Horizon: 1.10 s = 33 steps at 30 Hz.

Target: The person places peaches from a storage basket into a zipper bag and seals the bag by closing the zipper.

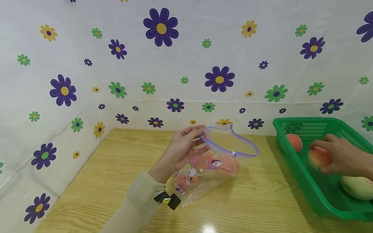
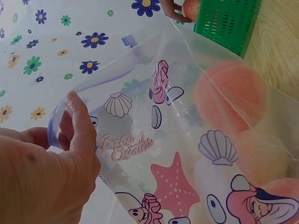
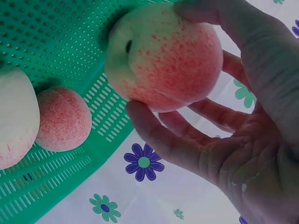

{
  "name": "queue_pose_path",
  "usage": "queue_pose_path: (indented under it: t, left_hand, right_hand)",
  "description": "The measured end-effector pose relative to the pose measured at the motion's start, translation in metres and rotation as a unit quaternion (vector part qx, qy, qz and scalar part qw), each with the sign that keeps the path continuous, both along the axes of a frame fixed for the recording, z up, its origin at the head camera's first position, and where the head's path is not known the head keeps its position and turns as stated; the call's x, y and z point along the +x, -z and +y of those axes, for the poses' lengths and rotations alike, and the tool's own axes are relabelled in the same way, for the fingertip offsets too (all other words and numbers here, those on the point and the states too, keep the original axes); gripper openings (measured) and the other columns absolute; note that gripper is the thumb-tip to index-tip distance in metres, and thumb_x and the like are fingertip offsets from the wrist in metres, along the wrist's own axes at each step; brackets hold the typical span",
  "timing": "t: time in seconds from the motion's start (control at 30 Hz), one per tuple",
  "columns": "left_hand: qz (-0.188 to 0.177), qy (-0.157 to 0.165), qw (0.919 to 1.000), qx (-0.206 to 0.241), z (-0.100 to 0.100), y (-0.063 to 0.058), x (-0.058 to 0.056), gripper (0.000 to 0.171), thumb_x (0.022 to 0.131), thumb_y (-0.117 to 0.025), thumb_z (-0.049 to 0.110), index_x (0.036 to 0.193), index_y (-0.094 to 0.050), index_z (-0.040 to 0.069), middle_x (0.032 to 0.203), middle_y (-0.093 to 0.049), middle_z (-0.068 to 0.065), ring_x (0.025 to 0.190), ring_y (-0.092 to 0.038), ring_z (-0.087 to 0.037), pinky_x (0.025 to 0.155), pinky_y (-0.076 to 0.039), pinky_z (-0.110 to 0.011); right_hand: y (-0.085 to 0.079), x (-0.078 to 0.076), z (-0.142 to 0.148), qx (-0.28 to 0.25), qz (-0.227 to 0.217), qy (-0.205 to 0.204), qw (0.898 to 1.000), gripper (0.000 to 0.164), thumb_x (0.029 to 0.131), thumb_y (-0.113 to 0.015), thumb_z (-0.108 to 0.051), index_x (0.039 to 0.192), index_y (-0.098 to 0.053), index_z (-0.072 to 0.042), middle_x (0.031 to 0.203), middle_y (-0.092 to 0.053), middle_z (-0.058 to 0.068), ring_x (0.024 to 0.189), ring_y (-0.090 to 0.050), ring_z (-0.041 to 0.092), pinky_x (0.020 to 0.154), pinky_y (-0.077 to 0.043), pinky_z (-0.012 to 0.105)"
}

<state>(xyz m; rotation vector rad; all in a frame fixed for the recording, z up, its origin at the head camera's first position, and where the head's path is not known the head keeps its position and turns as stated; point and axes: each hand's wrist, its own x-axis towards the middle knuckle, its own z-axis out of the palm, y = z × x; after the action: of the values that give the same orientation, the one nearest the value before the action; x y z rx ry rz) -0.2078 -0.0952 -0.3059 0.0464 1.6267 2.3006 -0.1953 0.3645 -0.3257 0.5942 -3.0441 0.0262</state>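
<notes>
The person's left hand (image 1: 185,145) pinches the purple rim of a clear printed zip bag (image 1: 186,197) between thumb and fingers, apparently so that its mouth gapes. The right hand (image 1: 345,155) curls its fingers round a blushing peach (image 3: 173,60) at the green basket (image 1: 301,183), a spread grip that seems to suit the round shape. The bag rests on the wooden table (image 1: 125,174), its lower part filled with peach-coloured fruits (image 2: 231,95), whose weight probably steadies it. In the basket, to the right, lie a small red peach (image 1: 295,142) and a pale fruit (image 1: 356,188), presumably kept from rolling by the raised sides.
</notes>
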Motion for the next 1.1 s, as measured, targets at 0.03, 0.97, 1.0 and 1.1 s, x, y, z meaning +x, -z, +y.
queue_pose_path:
  t: [0.03,0.97,1.0,1.1]
  left_hand:
    - [0.0,0.0,1.0,0.0,0.0,0.0,0.0,0.033,0.107,-0.053,0.016,0.136,-0.059,0.001,0.095,-0.063,-0.001,0.088,-0.067,-0.014,0.076,-0.065,-0.03]
    - [-0.003,0.001,1.0,0.0,0.0,-0.001,0.0,0.033,0.107,-0.052,0.016,0.136,-0.058,0.002,0.094,-0.063,0.0,0.088,-0.068,-0.014,0.077,-0.065,-0.029]
    - [-0.002,0.001,1.0,-0.001,0.0,-0.001,0.0,0.032,0.107,-0.052,0.016,0.136,-0.058,0.002,0.094,-0.063,0.0,0.089,-0.068,-0.014,0.077,-0.065,-0.03]
    - [-0.002,0.001,1.0,-0.002,-0.001,0.0,0.0,0.032,0.107,-0.052,0.016,0.136,-0.058,0.002,0.095,-0.063,0.0,0.089,-0.068,-0.014,0.077,-0.065,-0.03]
  right_hand:
    - [-0.001,0.0,0.0,-0.002,0.01,-0.003,1.0,0.058,0.059,-0.089,-0.018,0.112,-0.068,-0.006,0.097,-0.059,0.018,0.078,-0.053,0.026,0.061,-0.045,0.037]
    - [-0.017,-0.003,-0.025,-0.027,0.077,0.006,0.997,0.059,0.063,-0.091,-0.018,0.118,-0.07,-0.007,0.116,-0.056,0.031,0.094,-0.054,0.051,0.071,-0.052,0.061]
    - [-0.018,-0.003,-0.026,-0.027,0.075,0.007,0.997,0.059,0.064,-0.09,-0.018,0.118,-0.07,-0.007,0.116,-0.056,0.031,0.095,-0.053,0.052,0.071,-0.052,0.062]
    - [-0.019,-0.002,-0.03,-0.03,0.077,0.007,0.997,0.06,0.064,-0.091,-0.018,0.12,-0.07,-0.006,0.118,-0.056,0.031,0.097,-0.053,0.053,0.071,-0.052,0.062]
